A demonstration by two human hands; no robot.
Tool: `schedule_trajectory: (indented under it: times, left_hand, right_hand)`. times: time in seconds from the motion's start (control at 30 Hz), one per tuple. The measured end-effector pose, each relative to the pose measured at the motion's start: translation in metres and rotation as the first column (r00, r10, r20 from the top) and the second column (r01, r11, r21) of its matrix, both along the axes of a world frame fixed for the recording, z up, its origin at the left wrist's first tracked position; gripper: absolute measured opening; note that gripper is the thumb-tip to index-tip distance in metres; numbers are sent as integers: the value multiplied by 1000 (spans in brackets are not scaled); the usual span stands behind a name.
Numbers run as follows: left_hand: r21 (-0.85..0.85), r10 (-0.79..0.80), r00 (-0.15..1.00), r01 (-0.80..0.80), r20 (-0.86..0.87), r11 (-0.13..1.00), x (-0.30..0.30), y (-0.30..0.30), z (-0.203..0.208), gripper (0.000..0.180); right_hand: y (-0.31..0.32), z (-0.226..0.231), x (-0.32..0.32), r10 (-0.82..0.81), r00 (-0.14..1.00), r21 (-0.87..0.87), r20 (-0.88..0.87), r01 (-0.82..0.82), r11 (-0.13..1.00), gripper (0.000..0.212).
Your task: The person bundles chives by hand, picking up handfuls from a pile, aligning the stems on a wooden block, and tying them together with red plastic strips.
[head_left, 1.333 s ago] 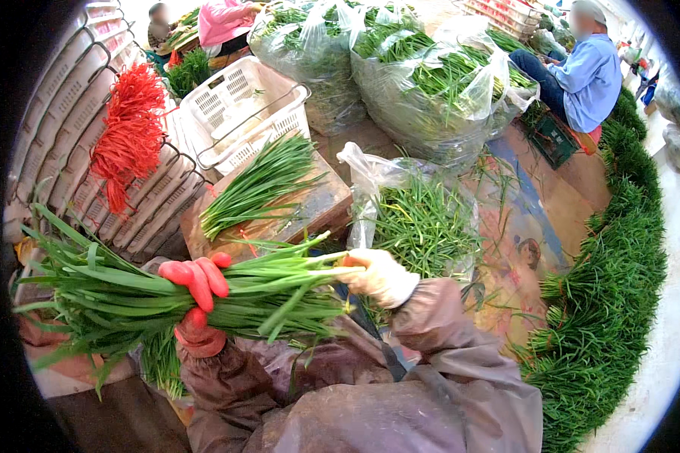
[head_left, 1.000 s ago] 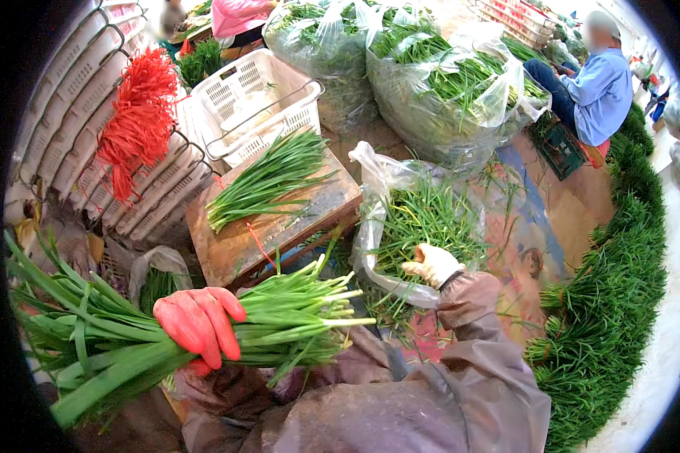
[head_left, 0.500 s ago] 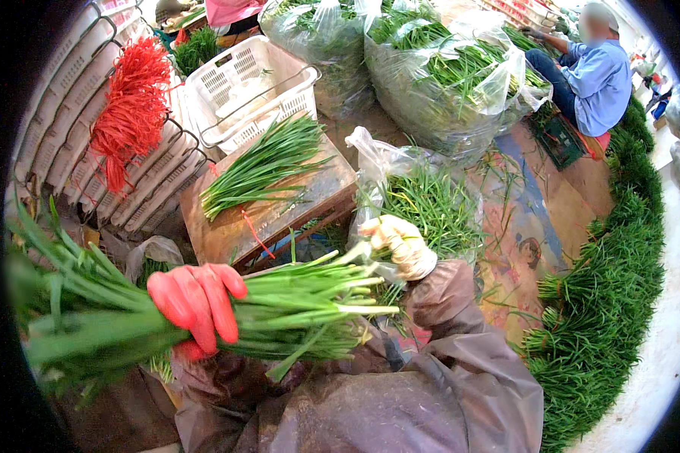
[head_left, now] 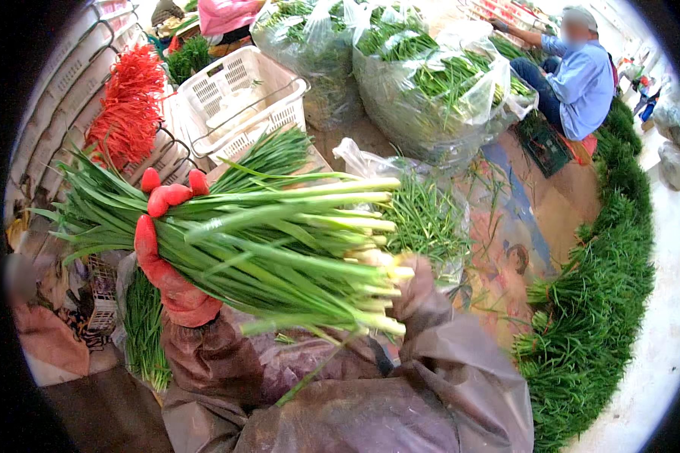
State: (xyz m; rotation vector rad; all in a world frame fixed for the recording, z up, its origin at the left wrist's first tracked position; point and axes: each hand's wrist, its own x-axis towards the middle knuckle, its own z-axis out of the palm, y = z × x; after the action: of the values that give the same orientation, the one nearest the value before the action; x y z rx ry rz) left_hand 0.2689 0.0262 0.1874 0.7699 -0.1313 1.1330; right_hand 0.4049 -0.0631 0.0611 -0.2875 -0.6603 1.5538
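A thick bundle of Chinese chives (head_left: 279,241) lies sideways in front of me, leaves to the left and pale stem ends to the right. My left hand (head_left: 159,219), in a red rubber glove, is closed around its leafy part. Close behind the stem ends is my right hand (head_left: 381,260), in a cream glove; the stems cover most of it, and its fingers are hidden. Beyond the held bundle, another bunch of chives (head_left: 272,160) lies on a wooden stand, partly covered. Loose chives (head_left: 423,215) fill an opened clear plastic bag to the right.
Red ties (head_left: 128,106) hang on stacked white crates at left. A white basket (head_left: 287,113) and large plastic bags of chives (head_left: 408,113) stand ahead. Many chive bundles (head_left: 597,317) line the right side. A person in a blue shirt (head_left: 585,87) sits at far right.
The bundle has been raised and turned, bringing its stem ends toward me. My left hand has rotated with it, thumb now showing. My right hand has gone behind the stem ends.
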Motion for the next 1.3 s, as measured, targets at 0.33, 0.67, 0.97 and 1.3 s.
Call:
schedule_trajectory:
  times: [0.33, 0.67, 0.97, 1.3]
  left_hand:
    - [-132, 132, 979, -154, -156, 979, -16, 33, -47, 40]
    - [-202, 243, 920, -312, -307, 928, -26, 45, -53, 35]
    - [-72, 204, 967, -217, -150, 974, -25, 40, -51, 43]
    - [12, 85, 989, -84, -123, 996, -9, 32, -54, 45]
  right_hand:
    - [-38, -40, 11, -91, 987, -309, 133, 128, 942, 37]
    - [-117, 19, 87, -301, -575, 612, 760, 478, 630, 70]
    - [-90, 17, 71, -624, -449, 718, 639, 58, 694, 24]
    - [-71, -16, 57, -431, 425, 142, 796, 561, 815, 67]
